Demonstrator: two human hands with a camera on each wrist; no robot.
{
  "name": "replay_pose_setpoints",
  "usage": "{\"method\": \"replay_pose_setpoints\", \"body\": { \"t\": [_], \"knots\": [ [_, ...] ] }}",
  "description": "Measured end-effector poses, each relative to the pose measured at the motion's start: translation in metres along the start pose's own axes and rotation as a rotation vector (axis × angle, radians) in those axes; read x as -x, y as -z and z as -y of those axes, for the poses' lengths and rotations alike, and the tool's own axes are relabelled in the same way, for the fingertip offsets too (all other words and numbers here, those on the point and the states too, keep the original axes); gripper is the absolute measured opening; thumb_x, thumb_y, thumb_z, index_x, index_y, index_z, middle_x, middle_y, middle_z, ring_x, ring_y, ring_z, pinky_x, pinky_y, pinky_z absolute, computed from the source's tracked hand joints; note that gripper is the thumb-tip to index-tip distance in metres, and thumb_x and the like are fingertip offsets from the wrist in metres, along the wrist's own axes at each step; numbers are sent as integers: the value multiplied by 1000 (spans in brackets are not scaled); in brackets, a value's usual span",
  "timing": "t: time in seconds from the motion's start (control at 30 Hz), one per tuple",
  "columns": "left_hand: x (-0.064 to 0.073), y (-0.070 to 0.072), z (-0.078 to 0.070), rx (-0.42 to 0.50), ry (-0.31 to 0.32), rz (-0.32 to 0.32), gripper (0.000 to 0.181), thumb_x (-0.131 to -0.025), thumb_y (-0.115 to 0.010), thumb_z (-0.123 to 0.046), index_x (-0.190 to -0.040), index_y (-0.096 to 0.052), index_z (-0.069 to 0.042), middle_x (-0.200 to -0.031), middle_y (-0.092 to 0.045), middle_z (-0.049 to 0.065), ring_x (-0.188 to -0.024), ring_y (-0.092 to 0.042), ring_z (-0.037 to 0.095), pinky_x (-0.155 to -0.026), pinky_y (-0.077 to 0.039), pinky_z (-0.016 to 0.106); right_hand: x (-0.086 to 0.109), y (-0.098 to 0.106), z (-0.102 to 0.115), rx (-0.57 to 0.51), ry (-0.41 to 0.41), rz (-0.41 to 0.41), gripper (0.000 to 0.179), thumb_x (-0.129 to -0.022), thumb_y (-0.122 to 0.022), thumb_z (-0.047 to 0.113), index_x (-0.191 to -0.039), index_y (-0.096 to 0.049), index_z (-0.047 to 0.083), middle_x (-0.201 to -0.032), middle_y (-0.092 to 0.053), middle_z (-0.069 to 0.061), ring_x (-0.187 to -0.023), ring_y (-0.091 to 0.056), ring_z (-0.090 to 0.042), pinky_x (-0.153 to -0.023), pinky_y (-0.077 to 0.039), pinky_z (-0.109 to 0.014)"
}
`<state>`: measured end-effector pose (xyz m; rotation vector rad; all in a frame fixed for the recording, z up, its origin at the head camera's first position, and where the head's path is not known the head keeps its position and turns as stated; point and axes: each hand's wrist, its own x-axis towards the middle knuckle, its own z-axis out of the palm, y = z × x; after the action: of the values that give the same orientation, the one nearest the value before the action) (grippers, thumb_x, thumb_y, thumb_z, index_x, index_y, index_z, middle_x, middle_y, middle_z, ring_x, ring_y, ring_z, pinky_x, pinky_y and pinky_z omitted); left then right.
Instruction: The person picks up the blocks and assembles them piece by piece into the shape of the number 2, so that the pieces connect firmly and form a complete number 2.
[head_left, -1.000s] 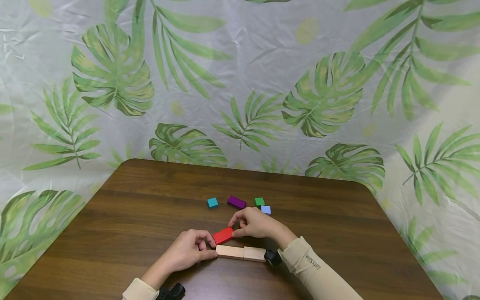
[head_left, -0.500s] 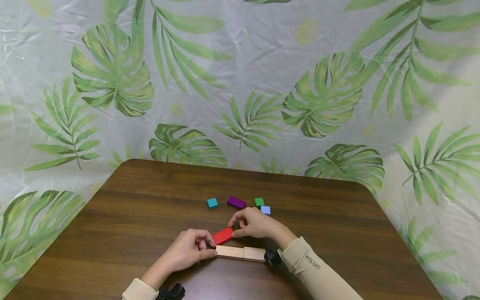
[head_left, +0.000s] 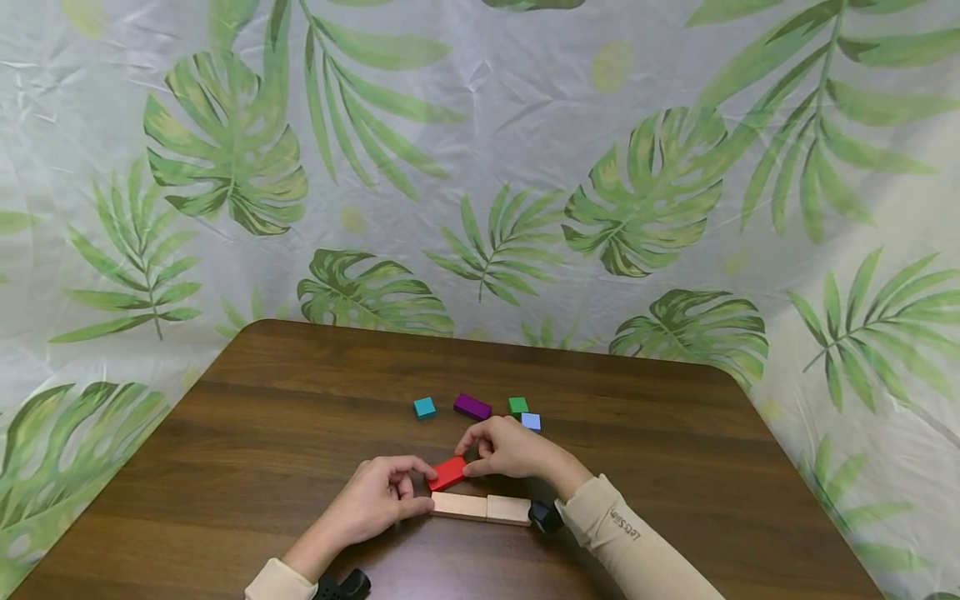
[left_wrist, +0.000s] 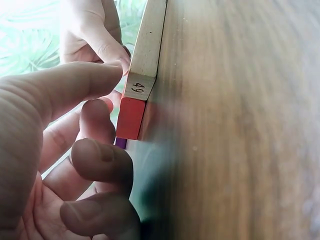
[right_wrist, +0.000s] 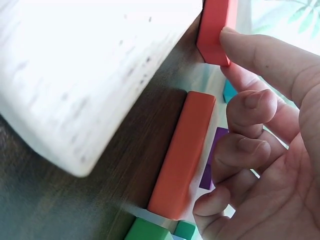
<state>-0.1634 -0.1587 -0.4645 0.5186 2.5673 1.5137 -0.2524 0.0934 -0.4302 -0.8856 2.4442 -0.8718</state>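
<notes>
My right hand (head_left: 512, 448) pinches the right end of a red block (head_left: 450, 472) between thumb and index finger. The block lies at a slant just behind a plain wooden block (head_left: 459, 505). At its other end, my left hand (head_left: 375, 498) touches the red block with the index fingertip, while the thumb rests at the wooden block's left end. In the left wrist view, the end face of that wooden block (left_wrist: 140, 86) is marked 49. A second wooden block (head_left: 510, 509) continues the row to the right. Beneath my right fingers lies an orange block (right_wrist: 182, 155), covered in the head view.
Farther back on the brown table (head_left: 637, 433) lie a turquoise block (head_left: 424, 407), a purple block (head_left: 472, 407), a green block (head_left: 517, 405) and a light blue block (head_left: 531, 422). A leaf-patterned cloth (head_left: 480, 167) hangs behind the table.
My left index finger has shifted from the red block's left end up onto its top corner. The right hand and the wooden blocks have stayed put.
</notes>
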Motion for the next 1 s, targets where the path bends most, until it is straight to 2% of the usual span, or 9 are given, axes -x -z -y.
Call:
{"method": "replay_pose_setpoints", "body": {
  "t": [0.13,0.33,0.57,1.0],
  "knots": [
    [0,1,0,2,-7,7,33,-88,-90,-21,-118,-80,-12,-66,-62,-7,-52,-46,-1,-49,-36,19,0,-1,0,-4,-4,1,18,-95,-83,16,-112,-78,13,-60,-43,7,-54,-34,-6,-54,-31,-22],
    [1,1,0,-3,-10,14,35,-89,-89,-22,-122,-81,-12,-68,-61,-6,-52,-45,0,-49,-34,20,0,-1,-1,-6,-8,2,18,-95,-83,17,-112,-78,13,-59,-42,7,-54,-35,-7,-54,-31,-22],
    [2,2,1,-18,-9,23,34,-90,-88,-22,-122,-82,-12,-67,-60,-6,-52,-43,0,-49,-33,20,1,-1,-1,0,-4,-2,18,-95,-83,17,-112,-78,14,-60,-42,7,-54,-35,-7,-54,-31,-22],
    [1,0,0,-62,-11,-10,32,-88,-90,-21,-117,-83,-13,-65,-59,-9,-53,-42,-2,-49,-32,19,3,0,-3,17,8,-15,22,-96,-83,20,-116,-77,13,-62,-44,7,-56,-37,-6,-55,-32,-22]
  ]
}}
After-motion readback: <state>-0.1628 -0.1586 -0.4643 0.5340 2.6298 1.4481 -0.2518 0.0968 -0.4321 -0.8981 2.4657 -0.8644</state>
